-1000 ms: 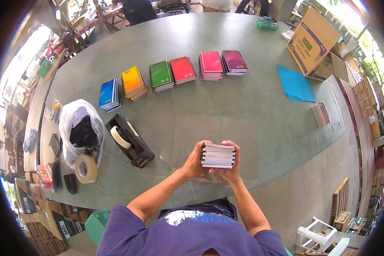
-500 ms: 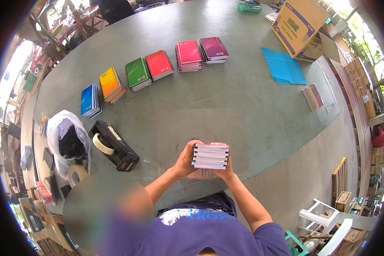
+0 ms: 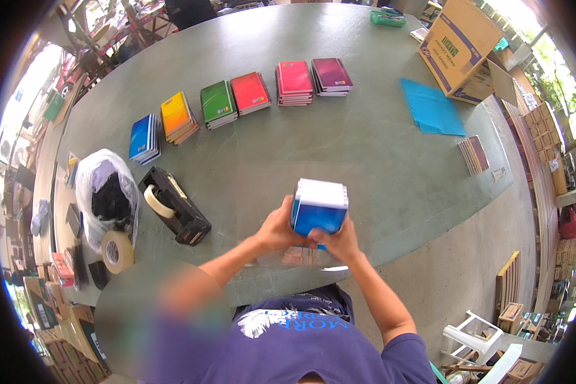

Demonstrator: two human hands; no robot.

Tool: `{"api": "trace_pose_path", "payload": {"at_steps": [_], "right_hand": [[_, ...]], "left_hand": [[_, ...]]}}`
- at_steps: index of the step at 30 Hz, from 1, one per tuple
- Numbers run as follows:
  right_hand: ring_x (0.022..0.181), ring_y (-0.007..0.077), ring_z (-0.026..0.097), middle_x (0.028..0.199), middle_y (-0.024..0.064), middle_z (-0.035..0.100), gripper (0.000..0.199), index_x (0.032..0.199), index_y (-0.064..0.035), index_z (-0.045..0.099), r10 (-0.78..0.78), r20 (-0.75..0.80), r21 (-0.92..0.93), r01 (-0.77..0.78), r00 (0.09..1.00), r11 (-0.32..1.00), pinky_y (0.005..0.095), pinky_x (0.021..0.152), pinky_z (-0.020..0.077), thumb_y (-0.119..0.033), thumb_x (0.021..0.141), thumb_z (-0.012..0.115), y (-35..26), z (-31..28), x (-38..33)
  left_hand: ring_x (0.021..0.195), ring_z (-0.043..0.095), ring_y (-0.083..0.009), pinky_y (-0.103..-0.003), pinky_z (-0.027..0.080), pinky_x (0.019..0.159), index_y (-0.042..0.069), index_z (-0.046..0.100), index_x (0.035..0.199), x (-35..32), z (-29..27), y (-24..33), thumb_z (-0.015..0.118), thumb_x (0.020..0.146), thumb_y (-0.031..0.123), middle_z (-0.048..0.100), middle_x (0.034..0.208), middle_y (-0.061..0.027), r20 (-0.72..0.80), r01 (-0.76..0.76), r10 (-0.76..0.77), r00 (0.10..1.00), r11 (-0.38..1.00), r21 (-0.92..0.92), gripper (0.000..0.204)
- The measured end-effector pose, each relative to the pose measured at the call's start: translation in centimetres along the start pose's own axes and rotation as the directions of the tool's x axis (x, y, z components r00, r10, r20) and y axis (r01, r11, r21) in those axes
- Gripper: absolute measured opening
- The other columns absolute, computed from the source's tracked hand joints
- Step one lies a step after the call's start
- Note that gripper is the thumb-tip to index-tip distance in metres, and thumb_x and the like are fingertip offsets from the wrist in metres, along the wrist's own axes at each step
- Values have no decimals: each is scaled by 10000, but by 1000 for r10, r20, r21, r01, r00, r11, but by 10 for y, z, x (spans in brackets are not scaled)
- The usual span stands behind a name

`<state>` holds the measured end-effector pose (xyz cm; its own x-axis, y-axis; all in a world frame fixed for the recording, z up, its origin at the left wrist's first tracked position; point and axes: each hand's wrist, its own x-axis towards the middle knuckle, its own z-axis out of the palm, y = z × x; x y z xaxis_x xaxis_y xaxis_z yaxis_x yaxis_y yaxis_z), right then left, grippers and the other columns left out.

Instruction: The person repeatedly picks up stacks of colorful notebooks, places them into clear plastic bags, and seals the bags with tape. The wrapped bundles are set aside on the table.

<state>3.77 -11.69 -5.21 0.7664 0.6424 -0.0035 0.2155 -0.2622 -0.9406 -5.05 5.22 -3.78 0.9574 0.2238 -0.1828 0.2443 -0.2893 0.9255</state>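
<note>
Clasping a blue-covered notebook stack [image 3: 319, 217], the left hand [image 3: 277, 229] and right hand [image 3: 340, 243] are sharing a snug grip. A tape dispenser [image 3: 185, 217] is resting leftward.

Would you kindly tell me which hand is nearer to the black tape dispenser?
Left. The left hand holds the near side of the notebook stack, to the right of the black tape dispenser; the right hand is farther right, on the stack's other side.

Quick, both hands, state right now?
Left hand: closed, holding the blue-covered notebook stack at its left side.
Right hand: closed, holding the same stack, right side.
</note>
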Motion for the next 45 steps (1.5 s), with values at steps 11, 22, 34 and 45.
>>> {"api": "trace_pose_path", "payload": {"at_steps": [11, 22, 34, 45], "right_hand": [[863, 288, 657, 905, 229, 651, 984, 1119, 50, 559, 611, 347, -449, -446, 711, 774, 390, 776, 505, -820, 768, 262, -22, -19, 56], [954, 361, 624, 926, 218, 663, 935, 1024, -1, 650, 520, 227, -649, -271, 823, 711, 432, 811, 485, -791, 799, 204, -12, -17, 50], [854, 348, 650, 830, 222, 661, 962, 943, 28, 654, 505, 290, -593, -261, 813, 762, 423, 787, 493, -813, 780, 216, -6, -18, 54], [620, 170, 612, 712, 114, 641, 756, 794, -32, 576, 436, 339, -34, -453, 833, 891, 291, 578, 491, -730, 849, 292, 23, -135, 64]], "left_hand": [[1038, 566, -246, -346, 482, 849, -39, 392, 1261, 17, -4, -5, 912, 480, 333, 554, 1141, -155, 153, 512, -490, 859, 799, -316, 1009], [969, 609, -251, -348, 523, 755, -72, 453, 1211, 21, -9, 17, 869, 477, 504, 594, 1076, -187, 79, 518, -522, 849, 853, 63, 1021], [835, 642, -223, -317, 522, 682, -52, 557, 1116, 6, 3, 4, 654, 698, 660, 642, 942, -175, -137, 443, -436, 890, 896, 23, 831], [720, 595, -245, -363, 469, 554, 70, 553, 774, -18, 171, 14, 641, 832, 260, 581, 756, -71, -136, -187, 292, 947, 843, 504, 217]]}}
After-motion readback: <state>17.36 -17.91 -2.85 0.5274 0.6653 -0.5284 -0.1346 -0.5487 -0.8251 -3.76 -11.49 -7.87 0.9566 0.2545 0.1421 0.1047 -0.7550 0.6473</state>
